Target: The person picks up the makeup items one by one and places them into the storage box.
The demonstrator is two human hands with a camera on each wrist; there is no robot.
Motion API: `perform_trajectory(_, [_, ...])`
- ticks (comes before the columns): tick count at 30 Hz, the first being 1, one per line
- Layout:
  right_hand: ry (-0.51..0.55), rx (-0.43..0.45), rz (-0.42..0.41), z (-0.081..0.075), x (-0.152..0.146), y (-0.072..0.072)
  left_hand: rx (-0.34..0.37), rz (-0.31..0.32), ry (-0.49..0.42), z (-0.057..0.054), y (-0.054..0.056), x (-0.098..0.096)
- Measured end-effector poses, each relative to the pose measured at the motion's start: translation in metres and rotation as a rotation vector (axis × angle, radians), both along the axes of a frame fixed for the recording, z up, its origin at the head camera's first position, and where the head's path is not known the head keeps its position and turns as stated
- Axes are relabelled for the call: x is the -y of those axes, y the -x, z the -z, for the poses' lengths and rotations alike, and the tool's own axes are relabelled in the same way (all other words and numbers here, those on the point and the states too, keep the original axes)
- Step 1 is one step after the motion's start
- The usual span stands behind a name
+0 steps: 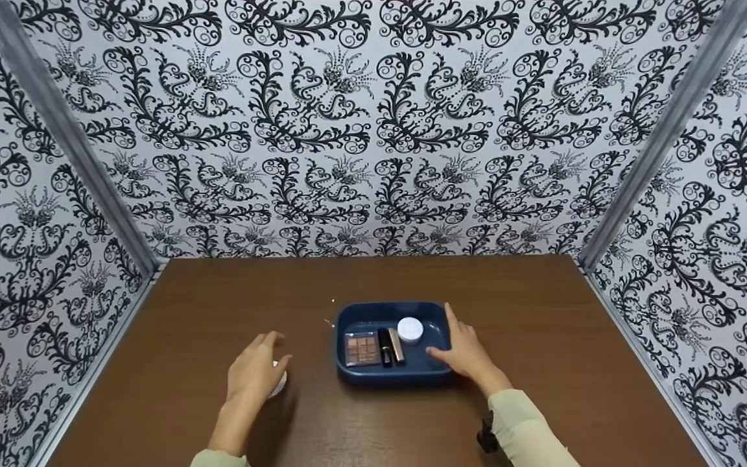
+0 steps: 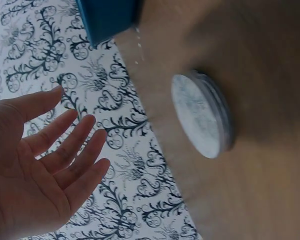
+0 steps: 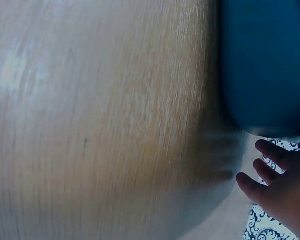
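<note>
My left hand point(image 1: 253, 370) hovers over the table with its fingers loosely spread, holding nothing. Near it a round, flat case with a pale top point(image 2: 197, 115) is on the table, partly hidden by the hand in the head view. My right hand point(image 1: 467, 350) is at the right end of a dark blue tray point(image 1: 393, 375), thumb over the rim and fingers extended outside; contact is unclear. In the tray lie an eyeshadow palette point(image 1: 362, 350), a black tube point(image 1: 384, 348), a rose-gold tube point(image 1: 396, 346) and a round white-lidded jar point(image 1: 410, 330).
The brown wooden table point(image 1: 244, 292) is enclosed by patterned black-and-white walls point(image 1: 373, 130) at the back and sides. Small pale specks point(image 1: 329, 322) lie left of the tray. A black strap point(image 1: 487, 434) hangs by the right sleeve.
</note>
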State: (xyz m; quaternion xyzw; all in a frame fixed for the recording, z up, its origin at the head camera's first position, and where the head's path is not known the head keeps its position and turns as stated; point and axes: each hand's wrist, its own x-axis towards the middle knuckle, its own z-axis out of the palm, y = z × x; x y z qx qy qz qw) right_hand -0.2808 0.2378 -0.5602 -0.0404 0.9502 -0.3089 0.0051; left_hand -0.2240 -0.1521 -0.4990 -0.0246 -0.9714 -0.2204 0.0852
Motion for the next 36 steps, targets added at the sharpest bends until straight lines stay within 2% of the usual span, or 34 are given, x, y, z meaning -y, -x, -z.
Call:
perform_trajectory(7, [0.013,0.011,0.008,0.0,0.001,0.001,0.018,-0.024,0.002,0.013,-0.003,0.01])
perform_trajectory(15, [0.018,0.028,0.01,0.002,0.001,0.001,0.065,-0.027,0.006,0.028,-0.007,0.015])
perform_trajectory(20, [0.021,0.029,0.011,0.001,0.001,0.002,0.068,-0.018,0.007,0.036,-0.01,0.016])
perform_trajectory(26, [0.035,0.029,0.009,-0.002,0.002,0.002,0.055,-0.017,0.026,0.043,-0.012,0.016])
perform_trajectory(30, [0.039,0.033,0.01,-0.002,0.002,0.001,0.088,-0.023,0.046,0.046,-0.012,0.016])
perform_trajectory(36, [0.036,0.032,0.016,0.0,0.001,0.0,0.139,-0.03,0.02,0.052,-0.012,0.016])
